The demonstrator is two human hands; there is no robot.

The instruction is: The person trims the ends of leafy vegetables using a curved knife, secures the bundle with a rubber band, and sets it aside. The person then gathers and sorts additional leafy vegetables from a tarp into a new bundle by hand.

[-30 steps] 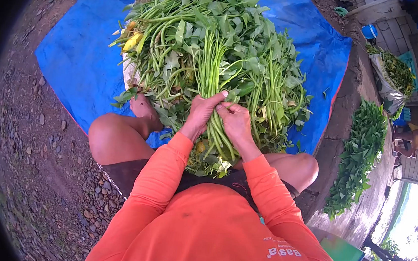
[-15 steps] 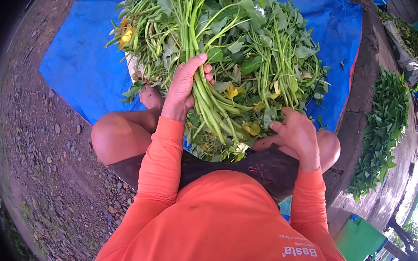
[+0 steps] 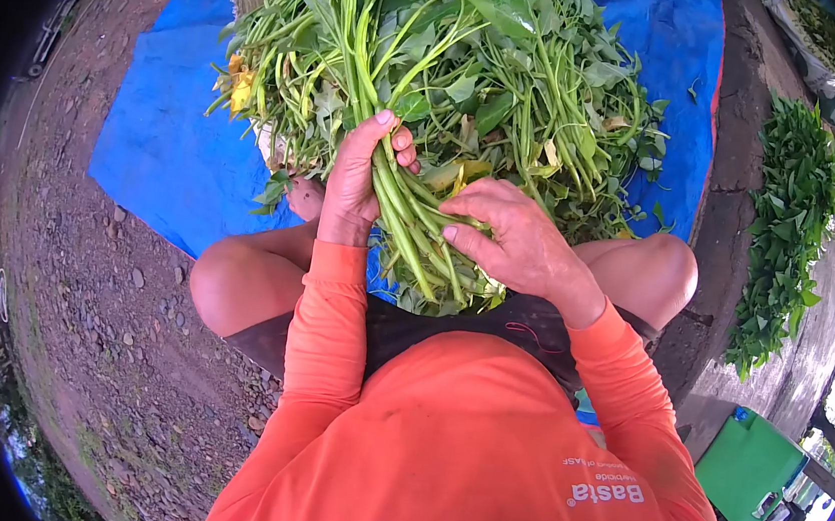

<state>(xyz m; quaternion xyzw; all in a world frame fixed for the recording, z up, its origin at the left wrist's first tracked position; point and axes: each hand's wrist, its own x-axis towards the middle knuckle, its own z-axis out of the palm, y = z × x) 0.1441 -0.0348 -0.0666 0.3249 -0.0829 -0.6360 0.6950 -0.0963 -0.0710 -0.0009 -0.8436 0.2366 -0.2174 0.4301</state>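
Observation:
My left hand [image 3: 361, 173] is wrapped round a bunch of water spinach [image 3: 409, 222], its pale thick stem ends pointing down toward my lap and its leaves fanning out above. At the right side of those stems is my right hand [image 3: 515, 238], its thumb and forefinger closing on a stem at the bunch's edge. The other fingers are curled, and part of the grip is hidden. Behind both hands spreads a large heap of water spinach [image 3: 562, 114], with some yellowed leaves [image 3: 241, 88] among the green.
Beneath the heap lies a blue tarp [image 3: 164, 126], with stony ground [image 3: 119, 332] to its left. On the right, more leafy greens [image 3: 788, 226] lie in a long pile on concrete. A green box [image 3: 749, 468] stands at lower right. My bent knees flank the heap.
My right hand has moved left and up from beside my right knee to the stems in my left hand. The left hand still holds the bunch, nearly in place.

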